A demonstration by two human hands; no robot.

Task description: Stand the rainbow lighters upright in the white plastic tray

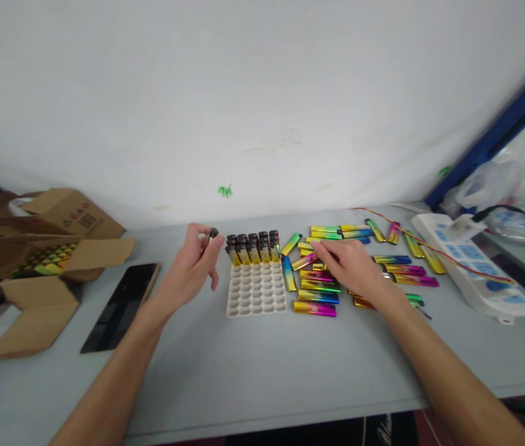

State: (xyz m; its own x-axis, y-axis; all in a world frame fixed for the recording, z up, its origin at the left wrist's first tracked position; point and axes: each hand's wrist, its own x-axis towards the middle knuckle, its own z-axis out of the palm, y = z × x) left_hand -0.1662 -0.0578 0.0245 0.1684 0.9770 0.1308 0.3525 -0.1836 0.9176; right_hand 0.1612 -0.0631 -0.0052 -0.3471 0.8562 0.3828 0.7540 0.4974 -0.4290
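Between the fingertips of my left hand (192, 265) is a lighter (214, 233); its black top sticks out and the rest is mostly hidden. Just right of that hand, a white tray (256, 291) with many small sockets lies on the table. Lighters with black tops and yellow bodies (253, 251) stand upright in its back rows. My right hand (352, 266) reaches over a spread of shiny multicoloured lighter cases (315, 296). Its thumb and fingers are pinched at the end of one case, partly hidden by the hand.
Far left, an open cardboard box (80, 214) holds yellow and black pieces. A phone (120, 306) lies face up beside it. At the right is a white power strip (471, 266) with a black plug cable and a thin red-yellow wire (448, 251). The white wall (262, 124) rises behind.
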